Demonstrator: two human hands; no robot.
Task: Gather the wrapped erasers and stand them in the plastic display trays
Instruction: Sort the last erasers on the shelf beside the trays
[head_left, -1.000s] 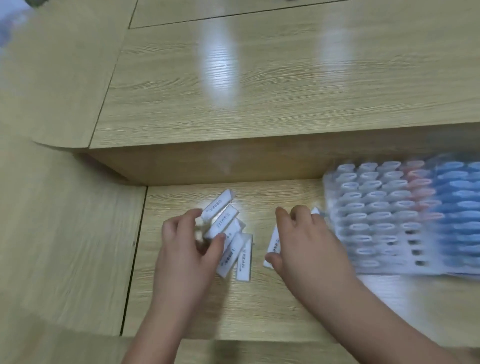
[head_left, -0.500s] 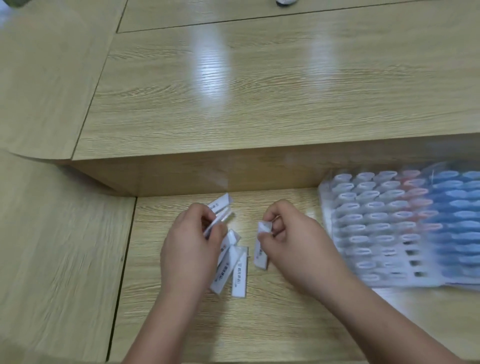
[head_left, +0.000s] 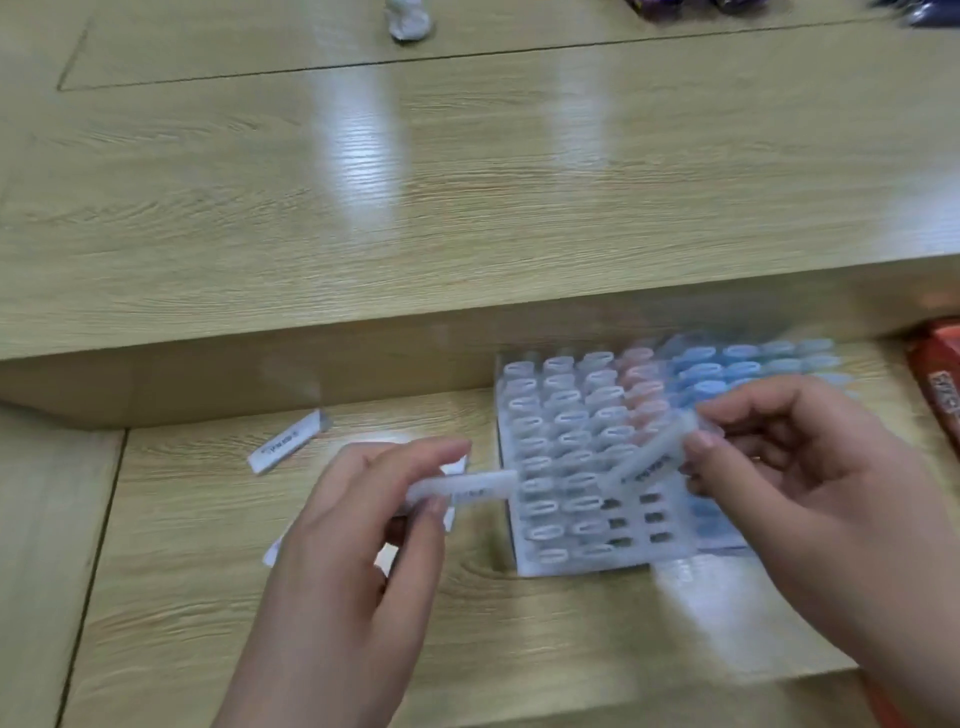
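My left hand (head_left: 363, 525) pinches one white wrapped eraser (head_left: 462, 486) between thumb and fingers, lifted above the desk and pointing right toward the tray. My right hand (head_left: 789, 467) pinches another wrapped eraser (head_left: 649, 457) tilted over the clear plastic display tray (head_left: 524, 564). The tray holds several rows of standing white, pink and blue erasers, with a few empty slots near its front. One loose eraser (head_left: 288, 441) lies on the desk at the left. More loose erasers (head_left: 272, 553) are mostly hidden under my left hand.
A raised wooden shelf (head_left: 467, 260) runs across behind the low desk surface (head_left: 208, 597). A red packet (head_left: 940, 379) sits at the right edge. A small white object (head_left: 408, 21) stands far back on the shelf.
Both hands have lifted off the loose pile, each with one eraser, and moved right toward the tray. The view has shifted right and closer.
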